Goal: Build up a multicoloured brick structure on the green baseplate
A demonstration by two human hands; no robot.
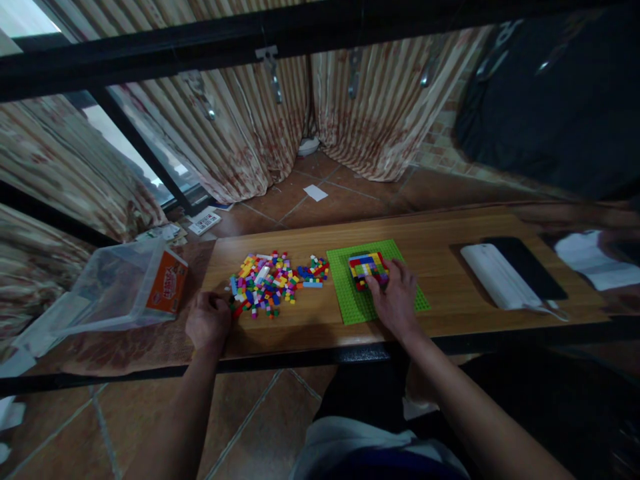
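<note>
A green studded baseplate [350,303] lies on the wooden board. On it sits a small multicoloured structure of toy bricks [365,267], with red, yellow, blue and white showing. My right hand [399,297] is closed on its near right corner, thumb in front and fingers along the right side, hiding that part. My left hand [207,320] rests curled at the board's left end, beside a loose heap of toy bricks [265,280]. What its fingers may hold is hidden. A smaller cluster of bricks [314,269] lies between the heap and the baseplate.
A clear plastic bin [120,287] with an orange label stands left of the board. Toward the right end lie a white power bank [497,277] with a short strap and a dark flat phone-like object [530,267]. A dark metal rail [320,357] runs along the near edge.
</note>
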